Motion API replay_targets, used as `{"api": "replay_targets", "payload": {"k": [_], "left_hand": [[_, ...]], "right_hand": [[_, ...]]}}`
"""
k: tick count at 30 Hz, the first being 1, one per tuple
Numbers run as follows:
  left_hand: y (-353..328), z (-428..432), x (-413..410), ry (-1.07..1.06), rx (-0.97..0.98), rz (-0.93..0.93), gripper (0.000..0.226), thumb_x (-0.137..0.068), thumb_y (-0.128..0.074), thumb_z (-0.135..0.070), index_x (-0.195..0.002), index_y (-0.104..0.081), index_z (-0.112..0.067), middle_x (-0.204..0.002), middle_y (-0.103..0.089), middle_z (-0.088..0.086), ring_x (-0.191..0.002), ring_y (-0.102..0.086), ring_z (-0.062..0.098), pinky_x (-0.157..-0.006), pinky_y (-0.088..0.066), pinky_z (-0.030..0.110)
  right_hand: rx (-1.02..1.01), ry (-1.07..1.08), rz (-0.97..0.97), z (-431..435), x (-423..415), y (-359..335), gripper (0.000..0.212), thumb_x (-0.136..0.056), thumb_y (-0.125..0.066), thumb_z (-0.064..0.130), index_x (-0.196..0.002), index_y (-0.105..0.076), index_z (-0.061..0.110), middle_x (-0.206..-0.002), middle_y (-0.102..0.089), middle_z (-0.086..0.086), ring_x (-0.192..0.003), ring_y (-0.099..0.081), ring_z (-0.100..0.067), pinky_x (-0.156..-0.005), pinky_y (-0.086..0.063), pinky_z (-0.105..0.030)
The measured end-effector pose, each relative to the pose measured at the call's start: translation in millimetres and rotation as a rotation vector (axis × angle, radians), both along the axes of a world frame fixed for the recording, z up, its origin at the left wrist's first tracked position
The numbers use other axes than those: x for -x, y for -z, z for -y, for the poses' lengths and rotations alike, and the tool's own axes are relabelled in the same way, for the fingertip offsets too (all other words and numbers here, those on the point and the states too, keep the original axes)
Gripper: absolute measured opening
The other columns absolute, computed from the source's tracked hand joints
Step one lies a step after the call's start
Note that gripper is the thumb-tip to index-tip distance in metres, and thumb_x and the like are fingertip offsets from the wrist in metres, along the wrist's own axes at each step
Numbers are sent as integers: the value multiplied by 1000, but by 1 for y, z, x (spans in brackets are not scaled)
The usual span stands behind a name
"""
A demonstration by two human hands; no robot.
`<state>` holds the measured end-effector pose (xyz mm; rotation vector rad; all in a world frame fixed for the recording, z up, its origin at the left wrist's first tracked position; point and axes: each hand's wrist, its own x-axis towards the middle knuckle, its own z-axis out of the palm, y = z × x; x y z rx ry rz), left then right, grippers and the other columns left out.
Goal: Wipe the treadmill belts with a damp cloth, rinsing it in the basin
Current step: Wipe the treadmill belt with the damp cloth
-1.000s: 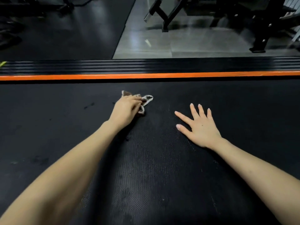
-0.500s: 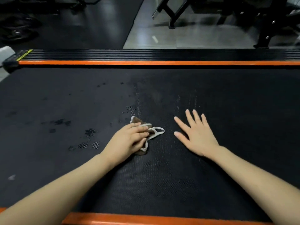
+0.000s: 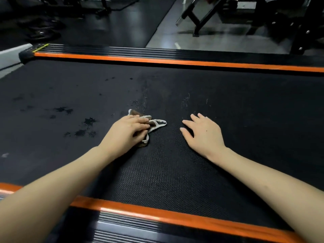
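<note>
- Your left hand [image 3: 128, 131] presses the bunched cloth [image 3: 155, 124] onto the treadmill belt [image 3: 245, 111], about midway between its near and far edges. The fingers bend over the wad and the thumb closes in from the near side, so the hand grips the cloth while bearing down on it.
- That grip, I judge, stops the damp wad from unfolding as it rubs the textured surface.
- Your right hand [image 3: 203, 134] lies palm down on the belt to the right of the cloth, a little apart from it. Its fingers are spread and hold nothing; it looks like a brace for your weight.
- Both forearms reach across the near orange rail [image 3: 175, 216], angling in toward each other.
- Dark wet blotches [image 3: 87, 121] lie left of the cloth, and pale streaks [image 3: 185, 100] sit beyond it toward the far orange rail [image 3: 157, 61].
- The basin is not in view.
</note>
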<state>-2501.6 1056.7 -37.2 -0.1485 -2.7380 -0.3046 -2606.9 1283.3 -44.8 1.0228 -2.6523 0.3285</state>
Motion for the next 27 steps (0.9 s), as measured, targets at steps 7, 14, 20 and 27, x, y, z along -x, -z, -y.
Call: {"api": "replay_targets", "payload": {"k": [7, 14, 20, 27], "left_hand": [[-6, -14, -24, 174, -47, -46, 31, -88, -53, -32, -97, -76, -12, -112, -70, -1, -109, -57, 10, -95, -45, 29], [-1, -30, -56, 418, 55, -41, 31, -90, -59, -44, -104, -74, -20, -120, -66, -3, -114, -57, 23, -101, -42, 38], [9, -20, -21, 564, 45, -161, 30, -96, -50, -30, -106, -73, -14, -117, -67, 0, -103, -61, 26, -86, -48, 37], [-5, 35, 100, 101, -81, 27, 26, -86, -50, -22, -95, -71, -9, -104, -70, 7, -89, -65, 33, -80, -51, 42]], "right_hand": [[191, -16, -191, 4, -8, -13, 30, -87, -46, 31, -72, -69, 20, -62, -61, 5, -53, -57, -19, -48, -41, -27], [6, 95, 19, 21, -23, -4, 24, -98, -38, 30, -93, -57, 17, -85, -62, 2, -78, -60, -23, -55, -33, -30], [8, 286, -47, 21, -27, 0, 30, -92, -33, 28, -73, -50, 13, -59, -54, 0, -49, -52, -24, -45, -22, -24], [-102, 374, 81, 23, -29, -3, 22, -95, -39, 24, -82, -52, 11, -70, -54, -1, -61, -50, -22, -51, -28, -30]]}}
